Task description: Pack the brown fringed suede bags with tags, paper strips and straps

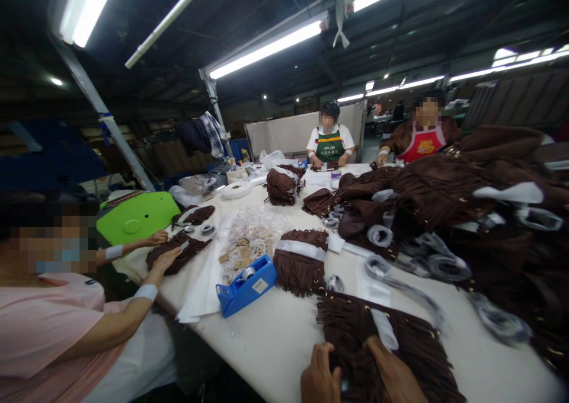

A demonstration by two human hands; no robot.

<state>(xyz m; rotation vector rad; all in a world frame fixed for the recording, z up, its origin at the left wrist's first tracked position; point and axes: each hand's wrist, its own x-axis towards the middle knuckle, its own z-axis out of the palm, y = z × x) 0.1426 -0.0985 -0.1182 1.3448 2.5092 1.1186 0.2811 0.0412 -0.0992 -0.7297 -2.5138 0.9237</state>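
Observation:
A dark brown fringed bag (pixel 355 338) with gold eyelets and a white strip lies at the table's near edge. At its near left edge, my left hand (pixel 320 374) is closed with curled fingers on the material. My right hand (pixel 393 370) grips the middle of the bag, its fingers partly hidden by the folds. Beyond my hands sits another brown fringed bag (pixel 300 266) with a white band around it. Beside that one stands a blue tape dispenser (pixel 247 285).
A large heap of brown fringed bags (pixel 444 184) with plastic-wrapped coils covers the right side. Clear plastic packets (pixel 253 231) lie mid-table. At left, a co-worker's hands (pixel 163 261) touch a brown piece near a green panel (pixel 137 216). Two other people work across the table (pixel 275 332).

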